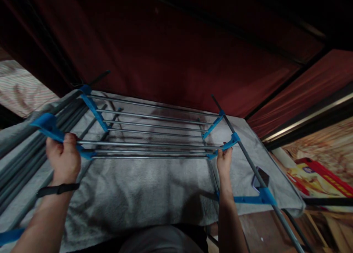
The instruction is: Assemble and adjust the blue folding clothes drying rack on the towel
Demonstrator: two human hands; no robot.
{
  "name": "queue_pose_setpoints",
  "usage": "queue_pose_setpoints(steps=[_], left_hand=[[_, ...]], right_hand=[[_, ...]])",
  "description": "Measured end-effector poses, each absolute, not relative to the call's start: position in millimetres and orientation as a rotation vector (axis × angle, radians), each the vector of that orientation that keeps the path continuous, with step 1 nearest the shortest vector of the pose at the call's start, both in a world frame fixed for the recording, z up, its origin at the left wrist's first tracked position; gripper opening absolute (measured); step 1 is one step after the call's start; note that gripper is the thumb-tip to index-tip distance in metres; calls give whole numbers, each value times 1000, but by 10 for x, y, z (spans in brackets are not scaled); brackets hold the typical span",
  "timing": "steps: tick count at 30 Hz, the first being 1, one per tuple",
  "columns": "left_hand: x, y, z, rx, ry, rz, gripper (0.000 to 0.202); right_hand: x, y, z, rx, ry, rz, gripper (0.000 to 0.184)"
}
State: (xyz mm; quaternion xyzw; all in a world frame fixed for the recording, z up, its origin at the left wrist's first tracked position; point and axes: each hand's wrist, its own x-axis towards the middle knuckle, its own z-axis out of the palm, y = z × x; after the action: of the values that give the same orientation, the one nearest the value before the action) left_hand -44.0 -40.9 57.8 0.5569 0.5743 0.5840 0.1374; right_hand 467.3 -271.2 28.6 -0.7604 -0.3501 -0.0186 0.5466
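A metal clothes drying rack [154,135] with grey rods and blue plastic joints stands in front of me. My left hand [63,155], with a dark band on its wrist, is closed round the blue bracket at the left end of an upper rod section. My right hand [224,161] grips the blue bracket at the right end of the same section. That section is held roughly level above a grey-white towel [143,188] that is spread over the rack's lower tier.
A dark phone [260,177] lies on the towel at the right, beside the rack's slanted grey pole [248,161]. Dark red curtains [171,50] hang right behind the rack. A colourful box [317,177] lies on the floor at the right. Striped fabric shows far left.
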Motion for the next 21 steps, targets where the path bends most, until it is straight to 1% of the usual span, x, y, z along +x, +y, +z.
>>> queue_pose_setpoints(steps=[4,10,17,21], left_hand=[[-394,-431,605,1683,1701,1761,20],[-391,-440,611,1690,1808,1703,16],[-380,-464,642,1746,1682,1731,20],[-340,-495,686,1719,1617,1747,15]], right_hand=[[4726,-2695,303,-1865,-838,-91,37],[4742,-2660,335,-1879,-863,-100,33],[4684,-2656,318,-1884,-829,-133,33],[4655,-2637,323,-1924,-802,-173,28]])
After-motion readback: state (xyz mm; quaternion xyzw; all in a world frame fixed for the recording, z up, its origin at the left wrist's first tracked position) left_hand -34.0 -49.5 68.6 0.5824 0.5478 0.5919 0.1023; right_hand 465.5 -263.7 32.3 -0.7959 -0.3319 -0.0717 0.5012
